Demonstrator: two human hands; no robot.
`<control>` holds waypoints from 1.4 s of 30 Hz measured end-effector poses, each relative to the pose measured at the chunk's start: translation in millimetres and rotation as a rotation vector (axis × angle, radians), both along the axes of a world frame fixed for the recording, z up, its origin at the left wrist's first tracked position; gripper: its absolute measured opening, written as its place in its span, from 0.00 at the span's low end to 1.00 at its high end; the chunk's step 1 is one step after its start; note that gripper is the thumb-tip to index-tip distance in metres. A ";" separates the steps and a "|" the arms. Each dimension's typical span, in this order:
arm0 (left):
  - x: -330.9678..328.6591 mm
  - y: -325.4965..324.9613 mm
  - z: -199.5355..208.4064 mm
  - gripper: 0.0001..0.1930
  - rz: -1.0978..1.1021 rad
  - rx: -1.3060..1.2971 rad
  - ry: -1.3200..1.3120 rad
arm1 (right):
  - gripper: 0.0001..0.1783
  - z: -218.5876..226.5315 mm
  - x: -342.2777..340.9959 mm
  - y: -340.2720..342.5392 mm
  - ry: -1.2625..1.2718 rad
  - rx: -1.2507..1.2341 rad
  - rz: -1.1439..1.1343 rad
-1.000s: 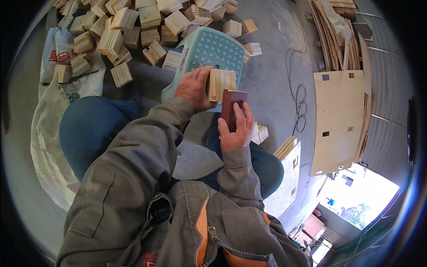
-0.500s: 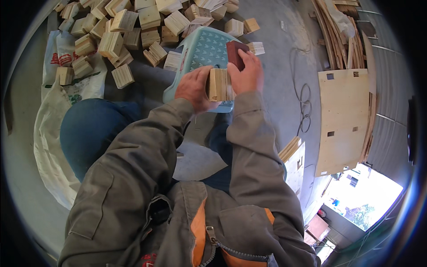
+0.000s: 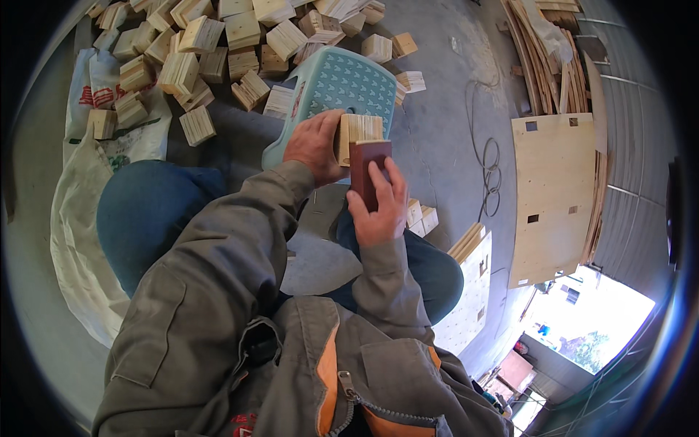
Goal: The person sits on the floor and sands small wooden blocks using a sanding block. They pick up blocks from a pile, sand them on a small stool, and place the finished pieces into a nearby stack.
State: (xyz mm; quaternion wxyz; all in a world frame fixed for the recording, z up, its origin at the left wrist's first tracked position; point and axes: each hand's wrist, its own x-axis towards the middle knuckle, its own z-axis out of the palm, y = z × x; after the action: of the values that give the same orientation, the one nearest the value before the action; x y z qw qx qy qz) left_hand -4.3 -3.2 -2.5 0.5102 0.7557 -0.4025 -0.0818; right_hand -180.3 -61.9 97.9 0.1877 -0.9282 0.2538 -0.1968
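Observation:
My left hand is closed on a layered plywood block, gripping it by its left side above the near end of a pale blue plastic stool. In my right hand is a reddish-brown sanding block, with a strip of pale wood showing at its far edge. Its flat face lies against the near right side of the plywood block. My fingers press on it from the right, with the thumb toward its near end.
Many loose plywood blocks lie heaped on the floor beyond the stool. A white woven sack lies at the left. A thin cable coils on the floor to the right, near boards and a plywood panel. More blocks sit beside my right knee.
My right hand has drawn the sanding block toward me, from beyond the plywood block's right side to its near right side. My left hand stays nearly in place.

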 end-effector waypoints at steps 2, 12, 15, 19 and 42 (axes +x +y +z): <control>0.3 -0.8 -1.7 0.52 -0.013 0.000 0.003 | 0.38 2.3 -8.1 8.0 -0.008 0.033 0.006; 0.5 -0.2 -2.6 0.55 -0.009 0.030 0.000 | 0.35 -13.0 73.4 -45.8 -0.064 -0.063 -0.001; -0.3 0.6 4.7 0.56 -0.019 0.052 0.024 | 0.32 -14.5 112.4 -74.9 0.005 -0.038 -0.069; 0.0 0.3 6.0 0.56 -0.008 0.025 0.010 | 0.33 -7.5 128.2 -84.6 0.103 0.017 -0.109; 0.1 1.1 -2.0 0.53 -0.006 0.007 -0.020 | 0.38 -10.0 10.2 -18.7 -0.015 0.013 -0.039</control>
State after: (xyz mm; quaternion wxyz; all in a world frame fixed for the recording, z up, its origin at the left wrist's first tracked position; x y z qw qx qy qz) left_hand -4.2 -2.1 -4.5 0.5034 0.7570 -0.4093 -0.0772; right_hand -170.0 -80.6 88.0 0.1917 -0.9203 0.2718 -0.2058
